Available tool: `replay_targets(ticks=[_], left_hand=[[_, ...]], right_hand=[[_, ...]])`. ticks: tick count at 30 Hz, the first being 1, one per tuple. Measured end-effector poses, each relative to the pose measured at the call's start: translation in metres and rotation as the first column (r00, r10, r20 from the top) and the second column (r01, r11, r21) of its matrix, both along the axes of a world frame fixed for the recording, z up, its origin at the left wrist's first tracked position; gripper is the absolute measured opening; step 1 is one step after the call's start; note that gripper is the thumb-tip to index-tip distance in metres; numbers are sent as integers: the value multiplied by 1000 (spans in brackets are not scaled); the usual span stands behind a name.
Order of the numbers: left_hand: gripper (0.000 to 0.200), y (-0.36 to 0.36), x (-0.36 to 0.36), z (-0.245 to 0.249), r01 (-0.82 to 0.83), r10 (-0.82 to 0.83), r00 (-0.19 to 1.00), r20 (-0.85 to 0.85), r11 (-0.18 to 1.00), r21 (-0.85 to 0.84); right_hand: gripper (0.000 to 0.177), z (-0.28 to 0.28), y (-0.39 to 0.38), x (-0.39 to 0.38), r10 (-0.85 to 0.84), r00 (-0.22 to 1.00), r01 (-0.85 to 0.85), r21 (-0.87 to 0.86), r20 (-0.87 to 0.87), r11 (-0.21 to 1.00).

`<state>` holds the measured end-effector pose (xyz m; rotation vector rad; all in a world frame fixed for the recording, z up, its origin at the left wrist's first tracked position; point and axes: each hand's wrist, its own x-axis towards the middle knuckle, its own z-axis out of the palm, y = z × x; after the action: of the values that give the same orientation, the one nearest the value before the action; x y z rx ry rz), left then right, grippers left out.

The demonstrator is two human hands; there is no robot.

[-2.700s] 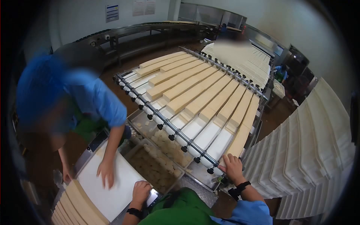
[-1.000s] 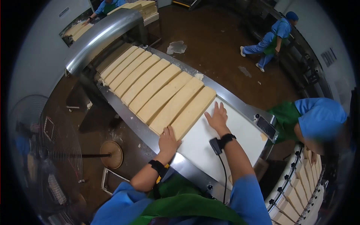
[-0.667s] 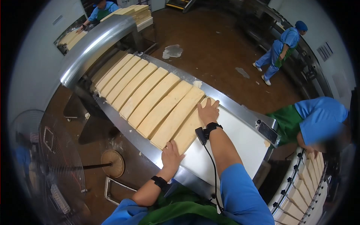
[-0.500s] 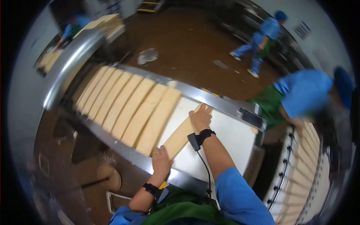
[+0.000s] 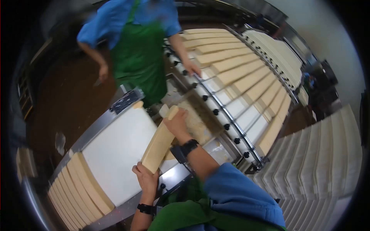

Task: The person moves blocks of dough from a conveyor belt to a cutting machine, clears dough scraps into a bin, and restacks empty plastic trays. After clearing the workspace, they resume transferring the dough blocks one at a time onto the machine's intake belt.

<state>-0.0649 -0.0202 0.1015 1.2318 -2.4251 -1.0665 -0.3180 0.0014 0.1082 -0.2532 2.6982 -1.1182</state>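
Observation:
A long pale dough-like slab point(image 5: 158, 145) hangs tilted between my two hands, above the right end of a white belt point(image 5: 117, 148). My left hand point(image 5: 146, 178) grips its lower end, with the thumb and fingers round the edge. At the upper end, my right hand point(image 5: 178, 125) is closed on the slab. More slabs of the same kind point(image 5: 86, 184) lie side by side at the belt's left end. Both wrists wear black straps with small devices.
A co-worker in a green apron point(image 5: 138, 57) stands ahead, one hand by a second conveyor point(image 5: 227, 107) bearing several slabs point(image 5: 239, 71). Between the conveyors is a metal tray with scraps point(image 5: 192, 125). Stacked pale corrugated trays point(image 5: 316, 154) stand at right.
The view has swung right. The slab, held in both hands, has come off the row's side and now sits at the belt's right end, nearer the second conveyor.

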Motion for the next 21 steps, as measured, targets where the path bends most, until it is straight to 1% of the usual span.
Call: replay_targets(ticks=[2, 3, 4, 5, 6, 8, 9, 10, 11, 12, 13, 14, 15, 16, 17, 18, 19, 20, 21], left_hand=[[74, 15, -29, 2, 94, -117, 984, -132, 981, -167], [74, 26, -46, 9, 123, -146, 981, -129, 978, -168], [74, 39, -67, 22, 220, -242, 959, -150, 963, -154], [75, 53, -86, 34, 309, -331, 928, -174, 941, -142], [75, 68, -104, 45, 387, -421, 880, -221, 904, -181], [75, 104, -134, 68, 543, -608, 733, -306, 793, -276], [75, 122, -147, 79, 546, -611, 730, -305, 790, -278], [71, 140, -158, 90, 683, -722, 633, -278, 690, -238], [68, 156, -167, 96, 799, -816, 518, -258, 569, -195], [68, 170, -176, 96, 799, -817, 517, -255, 568, -198], [65, 183, -184, 94, 877, -872, 389, -298, 449, -170], [62, 195, -191, 94, 936, -905, 253, -342, 318, -149], [57, 206, -196, 98, 963, -902, 227, -368, 263, -50], [57, 213, -201, 98, 964, -905, 225, -362, 261, -53], [56, 220, -207, 96, 961, -905, 257, -339, 275, -7], [55, 227, -212, 94, 956, -905, 288, -313, 290, 39], [55, 231, -217, 92, 957, -909, 286, -304, 288, 37], [53, 235, -223, 90, 948, -906, 307, -290, 319, 5], [52, 237, -229, 89, 937, -903, 328, -277, 349, -28]], right_hand=[[88, -10, 68, -32, -134, 953, 97, -148, -270, 984], [87, 16, 103, -39, -225, 950, 190, -171, -218, 967], [86, 44, 141, -45, -308, 937, 277, -189, -163, 942], [85, 37, 183, -65, -337, 908, 308, -148, -249, 940], [84, 31, 223, -84, -355, 872, 339, -110, -335, 935], [82, 54, 293, -102, -495, 846, 489, -82, -197, 868], [79, 65, 325, -112, -515, 845, 519, -11, -143, 855], [77, 72, 353, -122, -535, 840, 541, 62, -89, 839], [77, 75, 376, -132, -537, 839, 542, 59, -86, 838], [70, 78, 395, -143, -471, 881, 461, 334, -56, 822], [67, 79, 413, -153, -412, 911, 338, 581, -5, 741], [67, 72, 430, -166, -414, 910, 340, 575, -2, 744], [64, 56, 446, -183, -339, 940, 296, 569, -32, 767], [63, 49, 454, -196, -261, 963, 250, 565, -63, 786], [61, 42, 460, -211, -279, 959, 253, 610, -55, 751], [61, 45, 461, -219, -282, 958, 256, 603, -53, 756], [61, 48, 462, -225, -296, 955, 238, 615, -8, 752], [62, 50, 463, -230, -309, 950, 220, 624, 37, 750], [62, 45, 467, -236, -311, 950, 221, 616, 40, 756]])
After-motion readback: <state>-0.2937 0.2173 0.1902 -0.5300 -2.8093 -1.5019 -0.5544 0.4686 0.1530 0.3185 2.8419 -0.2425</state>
